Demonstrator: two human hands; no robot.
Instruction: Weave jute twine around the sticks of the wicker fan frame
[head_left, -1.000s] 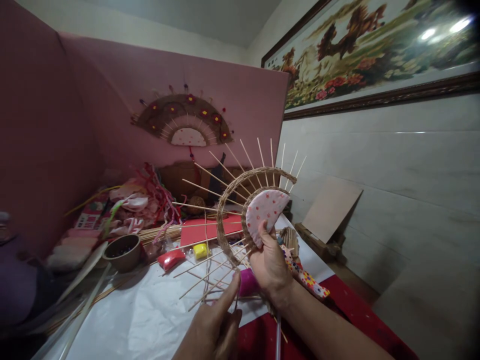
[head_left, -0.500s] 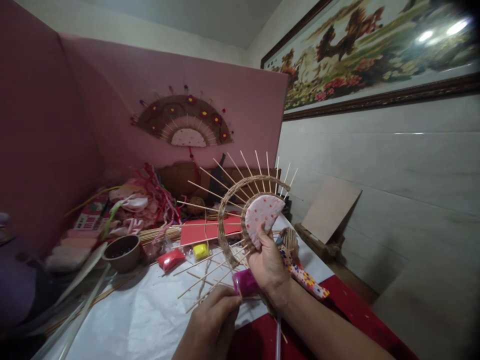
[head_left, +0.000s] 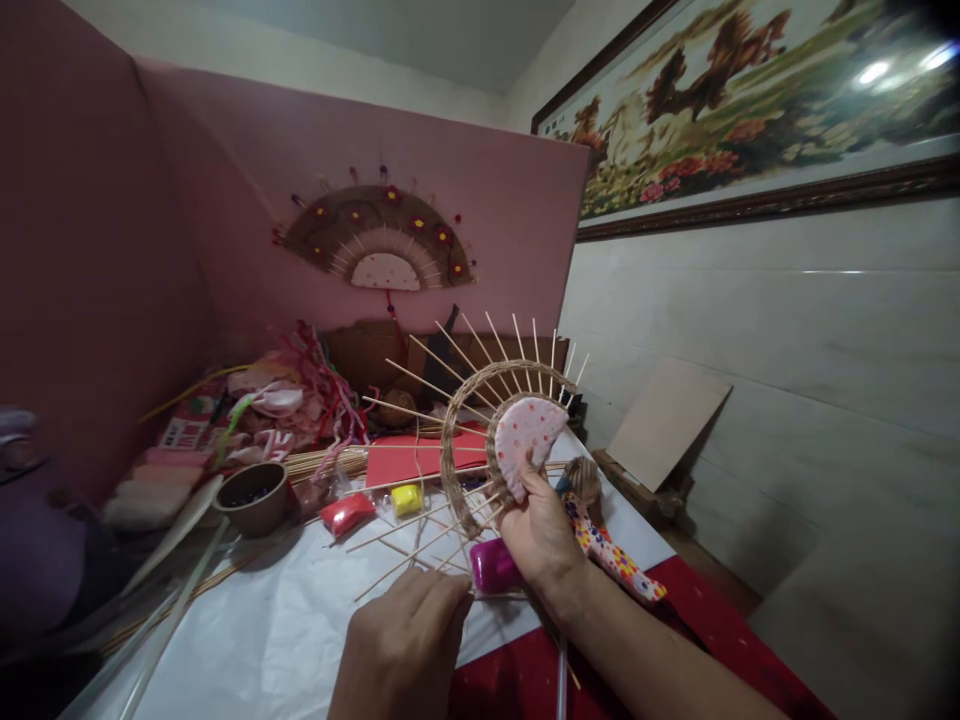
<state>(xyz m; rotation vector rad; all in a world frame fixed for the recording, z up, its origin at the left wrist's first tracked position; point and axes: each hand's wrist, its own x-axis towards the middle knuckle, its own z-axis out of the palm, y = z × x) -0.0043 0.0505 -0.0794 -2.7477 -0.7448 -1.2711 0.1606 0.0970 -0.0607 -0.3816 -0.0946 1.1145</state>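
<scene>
My right hand (head_left: 544, 530) grips a fan frame by its pink, spotted half-round centre (head_left: 527, 440), the thumb lying on the padded face. Thin sticks (head_left: 424, 380) radiate from that centre, and a woven brown cord band (head_left: 452, 430) curves across them. Below the frame's lower sticks is my left hand (head_left: 409, 630), its fingers curled together; whatever they pinch is too small to make out. A purple packet (head_left: 495, 566) lies between my two hands, next to my right wrist.
On the white-covered table sit a brown bowl (head_left: 253, 498), a red packet (head_left: 347, 513), a yellow packet (head_left: 407, 499) and red sheets (head_left: 405, 460). A finished fan (head_left: 375, 235) hangs on the pink panel. Patterned fabric (head_left: 619, 560) lies at right. A person (head_left: 45, 540) is at far left.
My left hand has moved slightly left and its fingers are turned further from view. The fan frame has tilted a little and sits slightly lower in my right hand.
</scene>
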